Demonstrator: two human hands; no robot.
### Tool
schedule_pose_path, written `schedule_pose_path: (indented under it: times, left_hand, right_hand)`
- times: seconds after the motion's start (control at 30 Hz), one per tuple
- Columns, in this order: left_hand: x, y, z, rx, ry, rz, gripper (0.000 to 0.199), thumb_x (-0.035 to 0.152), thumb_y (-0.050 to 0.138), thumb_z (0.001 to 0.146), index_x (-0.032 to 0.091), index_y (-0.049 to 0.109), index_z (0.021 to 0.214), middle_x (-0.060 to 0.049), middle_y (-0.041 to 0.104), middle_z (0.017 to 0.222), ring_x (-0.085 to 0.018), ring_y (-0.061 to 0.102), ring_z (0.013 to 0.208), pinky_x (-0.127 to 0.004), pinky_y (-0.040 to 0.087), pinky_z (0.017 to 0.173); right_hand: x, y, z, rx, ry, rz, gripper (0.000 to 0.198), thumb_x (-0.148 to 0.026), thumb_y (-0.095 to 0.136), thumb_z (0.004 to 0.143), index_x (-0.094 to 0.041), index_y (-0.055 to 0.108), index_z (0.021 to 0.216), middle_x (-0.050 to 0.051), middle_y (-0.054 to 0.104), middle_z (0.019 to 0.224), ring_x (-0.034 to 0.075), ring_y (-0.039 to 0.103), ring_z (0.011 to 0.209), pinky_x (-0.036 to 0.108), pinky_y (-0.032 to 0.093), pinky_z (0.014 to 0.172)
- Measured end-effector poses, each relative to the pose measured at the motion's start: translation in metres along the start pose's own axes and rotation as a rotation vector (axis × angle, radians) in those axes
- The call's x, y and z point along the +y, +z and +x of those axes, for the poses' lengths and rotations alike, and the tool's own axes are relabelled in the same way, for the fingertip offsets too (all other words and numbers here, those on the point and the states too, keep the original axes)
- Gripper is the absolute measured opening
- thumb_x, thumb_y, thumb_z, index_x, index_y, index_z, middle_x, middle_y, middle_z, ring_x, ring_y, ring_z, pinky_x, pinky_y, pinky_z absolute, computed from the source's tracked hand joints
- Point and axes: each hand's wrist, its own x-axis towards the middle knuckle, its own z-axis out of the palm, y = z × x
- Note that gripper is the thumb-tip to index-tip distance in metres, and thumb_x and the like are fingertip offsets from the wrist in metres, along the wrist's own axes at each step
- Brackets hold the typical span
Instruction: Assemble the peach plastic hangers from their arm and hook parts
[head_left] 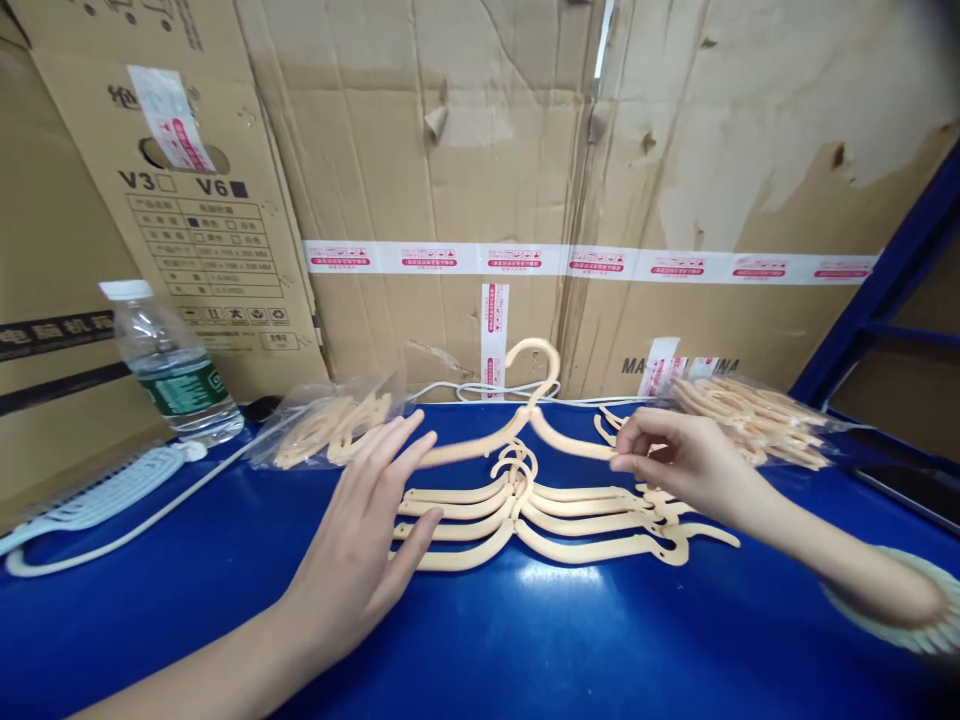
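A beige plastic clothes hanger [574, 443] is raised upright over the blue table, its hook at the top. My right hand [686, 462] pinches the end of its right arm between thumb and fingers. Fingers stretched and thumb apart, my left hand [367, 530] is beside the hanger's left arm; the end of that arm is hidden behind the fingers, so I cannot tell if they touch. Below, several matching hangers [600, 552] lie in an overlapping row, hooks in the middle. My left hand covers their left ends.
Clear bags of beige hanger parts lie at the back left [322, 430] and back right [757, 410]. A water bottle [180, 385], a pale blue hairbrush [112, 490] and a white cable [165, 515] are at left. A dark phone [911, 495] lies far right. Cardboard [435, 180] stands behind the table [517, 650].
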Motion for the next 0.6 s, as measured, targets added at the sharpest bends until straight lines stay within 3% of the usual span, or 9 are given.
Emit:
schedule_pose_path:
  times: [0.07, 0.17, 0.23, 0.3, 0.4, 0.5, 0.6]
  left_hand:
    - [-0.002, 0.003, -0.001, -0.028, 0.008, 0.005, 0.051, 0.023, 0.044, 0.099, 0.019, 0.027, 0.147, -0.015, 0.04, 0.148, -0.031, 0.036, 0.137, -0.054, 0.032, 0.11]
    - [-0.003, 0.009, -0.005, -0.111, 0.005, -0.11, 0.037, 0.019, 0.037, 0.102, 0.023, 0.04, 0.138, -0.008, 0.061, 0.117, -0.023, 0.056, 0.108, -0.039, 0.047, 0.092]
    - [-0.004, 0.011, -0.007, -0.152, -0.015, -0.194, 0.03, 0.015, 0.034, 0.102, 0.024, 0.05, 0.126, -0.004, 0.062, 0.1, -0.019, 0.057, 0.091, -0.031, 0.049, 0.079]
    - [-0.004, 0.012, -0.008, -0.166, -0.05, -0.242, 0.027, 0.015, 0.035, 0.101, 0.024, 0.054, 0.118, -0.003, 0.061, 0.096, -0.018, 0.056, 0.088, -0.029, 0.049, 0.076]
    - [-0.003, 0.012, -0.008, -0.179, -0.099, -0.277, 0.028, 0.016, 0.036, 0.101, 0.024, 0.055, 0.12, -0.004, 0.061, 0.102, -0.019, 0.057, 0.093, -0.03, 0.048, 0.081]
    - [0.0, 0.011, -0.007, -0.19, -0.099, -0.298, 0.031, 0.017, 0.035, 0.101, 0.025, 0.055, 0.123, -0.004, 0.06, 0.105, -0.018, 0.058, 0.093, -0.029, 0.049, 0.081]
    - [0.002, 0.01, -0.007, -0.178, -0.083, -0.306, 0.031, 0.016, 0.036, 0.101, 0.025, 0.057, 0.122, -0.004, 0.06, 0.103, -0.018, 0.057, 0.091, -0.027, 0.05, 0.078]
  right_hand:
    - [-0.012, 0.008, -0.007, -0.029, -0.041, -0.022, 0.022, -0.037, 0.066, 0.082, -0.021, 0.062, 0.068, 0.001, 0.062, 0.063, 0.015, 0.057, 0.056, 0.025, 0.044, 0.049]
    - [-0.021, 0.014, -0.013, -0.092, -0.025, 0.015, 0.019, -0.033, 0.065, 0.083, -0.021, 0.062, 0.069, 0.001, 0.062, 0.064, 0.014, 0.058, 0.058, 0.023, 0.043, 0.049]
    - [-0.015, 0.011, -0.012, -0.168, 0.031, 0.122, 0.018, -0.037, 0.064, 0.085, -0.021, 0.064, 0.077, 0.001, 0.064, 0.069, 0.014, 0.06, 0.056, 0.023, 0.046, 0.048]
    - [0.0, 0.0, -0.007, -0.161, 0.066, 0.185, 0.023, -0.043, 0.062, 0.088, -0.02, 0.065, 0.092, 0.003, 0.067, 0.075, 0.015, 0.062, 0.055, 0.025, 0.049, 0.049]
    - [0.032, -0.019, 0.003, -0.011, -0.037, -0.073, 0.025, -0.042, 0.06, 0.089, -0.02, 0.068, 0.098, 0.006, 0.069, 0.08, 0.019, 0.064, 0.066, 0.03, 0.052, 0.057]
    - [0.059, -0.027, 0.011, -0.143, -0.221, -0.348, 0.02, -0.029, 0.054, 0.091, -0.022, 0.073, 0.093, 0.009, 0.07, 0.093, 0.025, 0.065, 0.085, 0.037, 0.054, 0.074]
    - [0.071, -0.02, 0.013, -0.274, -0.348, -0.439, 0.027, -0.016, 0.047, 0.091, -0.021, 0.074, 0.095, 0.011, 0.07, 0.1, 0.026, 0.063, 0.095, 0.04, 0.053, 0.081]
